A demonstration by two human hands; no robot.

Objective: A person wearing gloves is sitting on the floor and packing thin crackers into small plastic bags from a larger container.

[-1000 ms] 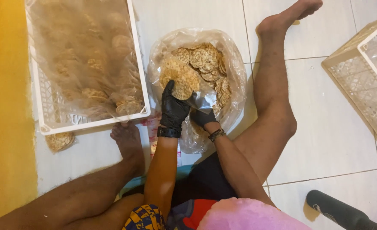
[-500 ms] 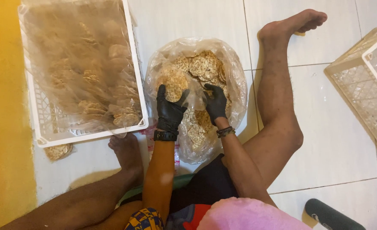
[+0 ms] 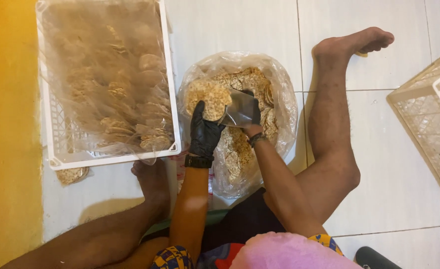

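Between the person's spread legs, on the white tiled floor, sits a big clear plastic bag heaped with round, flat, speckled crackers. The left hand, in a black glove with a dark watch at the wrist, is closed on one cracker near the top of the pile, thumb over its lower edge. The right hand, also gloved, pinches a small clear packing bag by its edge, just beside that cracker; how far its mouth gapes is hard to tell through the glare.

To the left stands a white plastic crate lined with thin plastic film and partly filled with more crackers, its near corner close to the left foot. One stray cracker lies on the floor under the crate's front edge. A cream-coloured latticed crate stands well apart at the far right, beyond the right leg.

Done well, I judge, the work in hand wants a light hold on the brittle disc, fingers under its rim rather than squeezing its face, and the small bag's mouth held wide and steady so the cracker slides in flat without catching the film. Keeping both hands low over the big bag would let any crumbs fall back in.
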